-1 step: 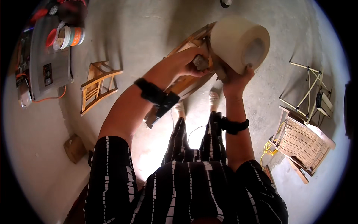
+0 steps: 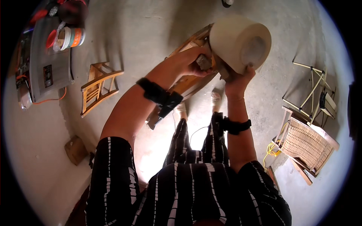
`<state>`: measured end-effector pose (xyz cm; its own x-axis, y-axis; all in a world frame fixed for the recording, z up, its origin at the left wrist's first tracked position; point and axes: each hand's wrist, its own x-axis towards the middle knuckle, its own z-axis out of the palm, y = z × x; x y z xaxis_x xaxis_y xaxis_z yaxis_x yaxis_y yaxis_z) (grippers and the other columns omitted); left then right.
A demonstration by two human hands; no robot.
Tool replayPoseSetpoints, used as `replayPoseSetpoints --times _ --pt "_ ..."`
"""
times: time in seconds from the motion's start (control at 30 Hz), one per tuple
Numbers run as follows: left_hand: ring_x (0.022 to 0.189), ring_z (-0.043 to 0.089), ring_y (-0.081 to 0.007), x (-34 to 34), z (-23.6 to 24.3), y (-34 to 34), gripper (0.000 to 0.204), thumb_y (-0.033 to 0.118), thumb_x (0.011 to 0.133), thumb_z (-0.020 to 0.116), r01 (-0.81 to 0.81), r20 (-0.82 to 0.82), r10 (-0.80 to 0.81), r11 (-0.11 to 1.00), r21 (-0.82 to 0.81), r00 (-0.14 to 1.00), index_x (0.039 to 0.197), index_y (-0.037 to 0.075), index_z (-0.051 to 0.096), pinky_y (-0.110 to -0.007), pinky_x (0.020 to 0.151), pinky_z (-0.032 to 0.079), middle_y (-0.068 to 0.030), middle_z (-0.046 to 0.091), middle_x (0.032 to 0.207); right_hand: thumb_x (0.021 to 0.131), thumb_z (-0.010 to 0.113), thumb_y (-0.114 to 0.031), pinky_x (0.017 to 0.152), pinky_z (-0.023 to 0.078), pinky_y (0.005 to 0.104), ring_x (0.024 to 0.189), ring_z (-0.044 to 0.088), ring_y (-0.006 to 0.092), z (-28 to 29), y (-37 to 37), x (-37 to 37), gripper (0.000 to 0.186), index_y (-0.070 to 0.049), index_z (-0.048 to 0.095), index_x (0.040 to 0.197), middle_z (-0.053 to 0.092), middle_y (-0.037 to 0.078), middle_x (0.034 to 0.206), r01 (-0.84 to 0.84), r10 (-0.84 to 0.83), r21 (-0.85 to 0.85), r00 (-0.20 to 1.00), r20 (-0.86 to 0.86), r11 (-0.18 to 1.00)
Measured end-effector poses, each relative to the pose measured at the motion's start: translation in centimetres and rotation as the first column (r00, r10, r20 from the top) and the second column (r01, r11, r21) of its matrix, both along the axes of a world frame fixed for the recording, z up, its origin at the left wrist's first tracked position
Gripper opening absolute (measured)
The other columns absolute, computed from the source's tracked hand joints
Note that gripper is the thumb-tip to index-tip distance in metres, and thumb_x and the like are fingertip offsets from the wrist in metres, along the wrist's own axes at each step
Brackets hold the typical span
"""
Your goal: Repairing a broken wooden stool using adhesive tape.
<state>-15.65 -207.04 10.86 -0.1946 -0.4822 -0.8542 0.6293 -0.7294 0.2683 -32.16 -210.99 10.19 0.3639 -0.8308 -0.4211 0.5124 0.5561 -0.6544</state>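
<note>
A large cream cylinder, like a thick roll with a paler round middle in its end, is at the upper centre. My right hand grips its near lower edge, thumb up against the end face; the other fingers are mostly hidden. Just left of it, my left hand is closed around a grey-brown block with a rough end. A long wooden frame of light brown pieces lies slantwise behind and under my left hand and forearm; my arm hides much of it.
At left a small wooden chair lies by a grey-topped table with a white and orange tub. A carton rests by the wall. To the right are a woven-seat chair, a folding metal frame and yellow cord.
The cream cylinder has shifted very slightly left, my right hand with it. My left hand keeps its hold on the block.
</note>
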Motion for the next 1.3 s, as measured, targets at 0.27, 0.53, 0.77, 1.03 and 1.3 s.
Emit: replayPoseSetpoints --times 0.27,0.53,0.77,1.03,1.3 --pt "0.078 0.062 -0.029 -0.5 -0.2 -1.1 0.048 0.043 0.089 0.041 -0.036 0.113 0.043 0.997 -0.063 0.993 0.11 0.0 0.047 -0.037 0.066 0.053 -0.0198 0.059 0.094 0.084 0.037 -0.047 0.063 0.046 0.0275 0.097 0.054 0.0185 -2.7 -2.8 -0.5 0.054 -0.009 0.038 0.124 0.051 0.005 0.114 -0.028 0.004 -0.119 0.981 -0.195 0.993" --pt "0.101 0.055 -0.0306 2.1 -2.9 13.0 0.047 0.041 0.089 0.046 0.611 0.926 -0.37 0.716 0.339 -0.081 0.109 -0.001 0.054 -0.038 0.088 0.042 -0.0184 0.058 0.104 0.084 0.038 -0.046 0.096 0.036 0.0389 0.118 0.041 0.0246 -6.4 -8.6 -2.7 0.059 -0.013 0.033 0.132 0.042 0.007 0.127 0.134 -0.156 -0.126 0.971 -0.182 0.983" --pt "0.079 0.063 -0.0272 3.1 -3.3 13.4 0.033 0.035 0.083 0.057 0.661 0.793 -0.534 0.485 0.572 -0.295 0.095 0.005 0.062 -0.035 0.071 0.05 -0.0117 0.064 0.093 0.082 0.036 -0.05 0.1 0.029 0.0377 0.121 0.037 0.0236 -7.2 -10.7 -3.3 0.061 -0.013 0.036 0.131 0.042 0.008 0.129 0.209 -0.228 -0.118 0.957 -0.178 0.971" --pt "0.08 0.062 -0.0145 3.5 -5.5 16.6 0.025 0.021 0.082 0.061 0.173 0.979 -0.173 0.973 0.152 0.111 0.098 0.002 0.064 -0.026 0.071 0.048 -0.0089 0.066 0.089 0.085 0.036 -0.048 0.1 0.03 0.0367 0.12 0.037 0.0236 -6.8 -11.7 -1.7 0.06 -0.01 0.035 0.131 0.041 0.008 0.13 0.169 -0.2 -0.132 0.937 -0.285 0.977" --pt "0.078 0.061 -0.0141 4.5 -5.7 15.5 0.018 0.01 0.085 0.05 0.144 0.992 -0.021 0.99 0.003 0.128 0.094 0.003 0.064 -0.026 0.071 0.047 -0.0074 0.066 0.085 0.088 0.029 -0.044 0.097 0.039 0.0447 0.115 0.046 0.032 -4.8 -13.3 -3.8 0.059 -0.003 0.029 0.131 0.044 0.017 0.127 0.103 -0.191 -0.28 0.932 -0.308 0.954"
